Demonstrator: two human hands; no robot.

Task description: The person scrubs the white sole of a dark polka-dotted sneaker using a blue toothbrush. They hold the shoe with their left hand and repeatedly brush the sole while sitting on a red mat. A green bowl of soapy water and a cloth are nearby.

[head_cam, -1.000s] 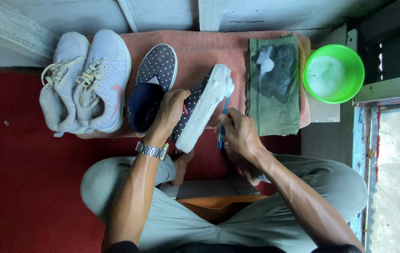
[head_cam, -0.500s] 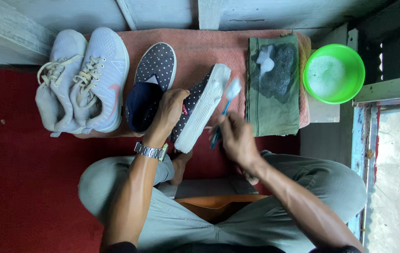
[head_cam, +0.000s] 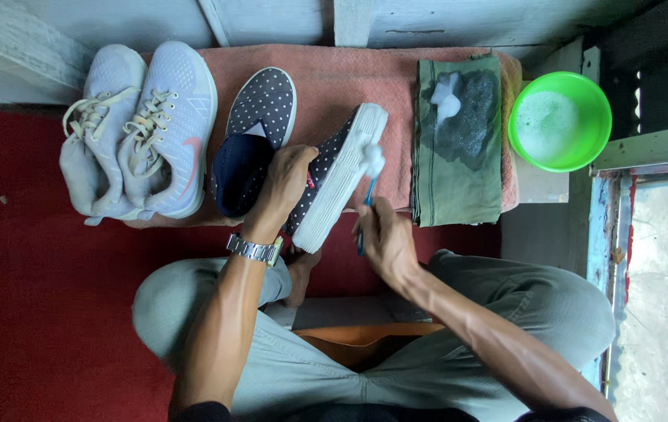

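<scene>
At centre, the left hand (head_cam: 287,184) is clamped around the upper of a dotted slip-on shoe (head_cam: 334,176), tilted on its side over the pink towel (head_cam: 334,78). The right hand (head_cam: 385,234) is closed on a blue toothbrush (head_cam: 369,184), foamy head against the white sole. Shoe judged light, soft-bodied, probably slippery where soapy; best held at the collar. Its long axis runs diagonally, toe toward the far wall.

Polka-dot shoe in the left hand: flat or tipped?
Tipped on its side: the left hand holds the polka-dot shoe with its white sole edge facing up toward the brush.
</scene>
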